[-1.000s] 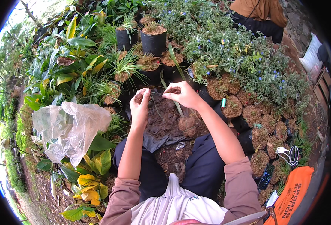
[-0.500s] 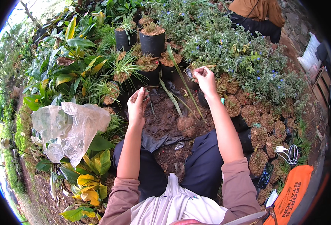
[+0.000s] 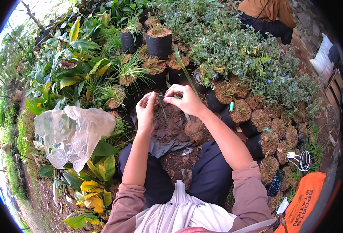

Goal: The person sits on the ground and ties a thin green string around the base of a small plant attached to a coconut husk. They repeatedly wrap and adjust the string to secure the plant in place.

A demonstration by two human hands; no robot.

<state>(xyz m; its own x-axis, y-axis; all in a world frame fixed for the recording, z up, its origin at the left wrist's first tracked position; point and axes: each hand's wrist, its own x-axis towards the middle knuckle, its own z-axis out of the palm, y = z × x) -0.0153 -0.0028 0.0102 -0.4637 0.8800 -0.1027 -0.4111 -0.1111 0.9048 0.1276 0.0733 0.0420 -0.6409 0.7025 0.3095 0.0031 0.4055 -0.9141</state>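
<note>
A thin, pale green-blue thread [image 3: 162, 104] shows in the gap between my hands over the soil. My left hand [image 3: 146, 110] is closed, its thumb and fingertips pinched on the thread. My right hand [image 3: 184, 100] comes from the right, thumb and index finger curled toward the same thread; the exact grip is too small to see clearly. Below them, between my knees, sits a round brown fibre-covered root ball [image 3: 195, 131]. A long, narrow green leaf [image 3: 186, 72] rises behind my right hand, which partly covers the plant's leaves.
Black-bagged pots [image 3: 159, 46] stand ahead. A small green spool [image 3: 231, 106] lies on potted fibre at right. Clear plastic sheeting [image 3: 74, 134] rests on leaves at left. A white cable [image 3: 304, 160], a phone [image 3: 275, 182] and an orange bag [image 3: 301, 202] lie at right. Another person [image 3: 268, 17] sits far right.
My right hand has swung left and down from near the blue-flowered plants to beside my left hand. The left has shifted slightly right and nearer. The green spool now shows fully.
</note>
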